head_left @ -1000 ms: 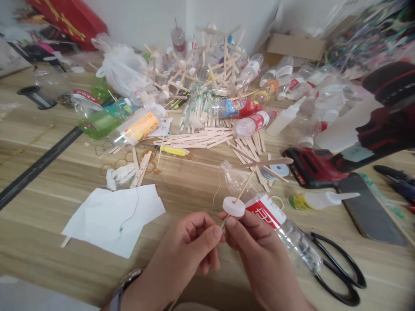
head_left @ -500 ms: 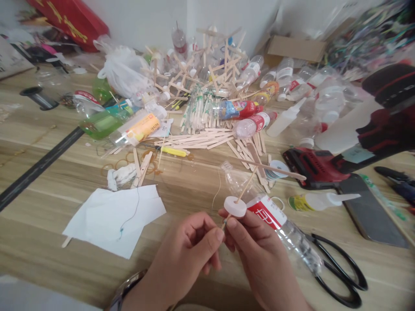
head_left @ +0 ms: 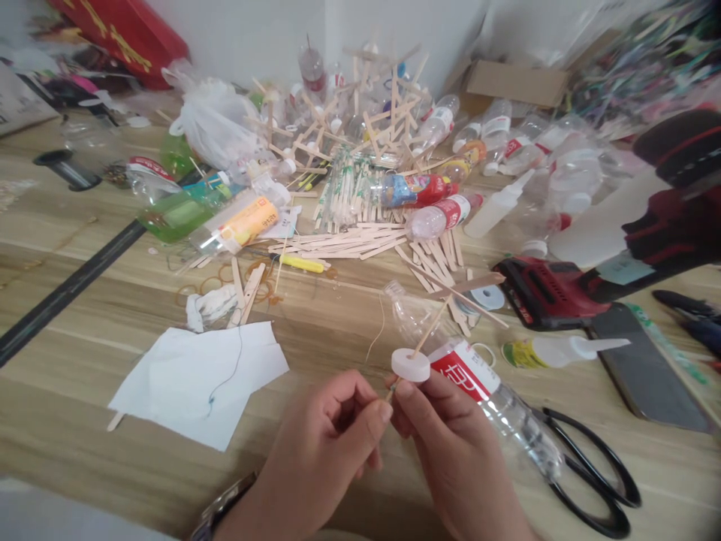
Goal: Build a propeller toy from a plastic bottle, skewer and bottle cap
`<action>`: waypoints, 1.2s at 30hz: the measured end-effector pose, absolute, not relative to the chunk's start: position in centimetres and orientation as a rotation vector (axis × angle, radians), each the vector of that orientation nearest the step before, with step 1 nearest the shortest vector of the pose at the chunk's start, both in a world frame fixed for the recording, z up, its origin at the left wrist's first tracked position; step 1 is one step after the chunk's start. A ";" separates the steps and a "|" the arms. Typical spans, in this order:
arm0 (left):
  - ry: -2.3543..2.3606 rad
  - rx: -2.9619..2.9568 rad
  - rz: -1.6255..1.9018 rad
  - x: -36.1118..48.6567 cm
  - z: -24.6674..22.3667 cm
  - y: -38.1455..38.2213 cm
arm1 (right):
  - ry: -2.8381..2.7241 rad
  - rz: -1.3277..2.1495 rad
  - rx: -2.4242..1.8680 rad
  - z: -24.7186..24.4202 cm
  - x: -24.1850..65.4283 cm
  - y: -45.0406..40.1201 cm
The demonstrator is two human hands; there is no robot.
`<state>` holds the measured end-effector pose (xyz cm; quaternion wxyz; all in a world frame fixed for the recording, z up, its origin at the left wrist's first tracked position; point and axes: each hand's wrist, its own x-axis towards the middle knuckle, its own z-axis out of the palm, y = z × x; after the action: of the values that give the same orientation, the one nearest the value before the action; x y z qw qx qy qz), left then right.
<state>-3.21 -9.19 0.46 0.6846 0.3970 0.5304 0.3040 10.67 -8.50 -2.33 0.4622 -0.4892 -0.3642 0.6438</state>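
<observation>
A thin wooden stick (head_left: 431, 328) slants up through a white disc (head_left: 410, 366) that looks like a bottle cap. Crossed flat wooden pieces (head_left: 478, 284) sit at its far end, like a propeller. My right hand (head_left: 451, 436) is closed in a pinch on the stick just below the disc. My left hand (head_left: 332, 443) pinches the stick's near end, where a bit of bluish thread shows; its fingertips partly hide that end. Behind my right hand lies a clear plastic bottle (head_left: 467, 370) with a red and white label.
Black-handled scissors (head_left: 597, 458) lie at right, near a phone (head_left: 647, 376), a glue bottle (head_left: 555, 351) and a red-black power tool (head_left: 555, 289). White paper (head_left: 197, 383) with thread is at left. Craft sticks (head_left: 349, 242), a yellow-handled tool (head_left: 301, 263) and several bottles crowd the back.
The crossed flat pieces at the stick's far end have turned to a different angle. The disc and my right hand have shifted slightly down and right. Both hands keep their pinch.
</observation>
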 end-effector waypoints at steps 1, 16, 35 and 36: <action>1.189 0.890 0.678 -3.2 0.5 -9.2 | -0.897 1.581 -1.206 -2.3 10.7 -8.5; 1.321 1.097 0.676 -3.1 1.2 -9.1 | -0.898 1.583 -1.249 -2.1 10.8 -8.3; 1.278 0.950 0.679 -3.2 1.1 -9.2 | -0.889 1.600 -1.249 -1.8 10.8 -8.1; 1.276 0.950 0.681 -3.2 1.1 -9.2 | -0.882 1.597 -1.254 -1.7 10.8 -8.1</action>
<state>-3.19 -9.20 1.10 0.6485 0.4180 0.5612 0.2996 10.79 -8.11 -1.73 0.4474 -0.5068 -0.3562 0.6451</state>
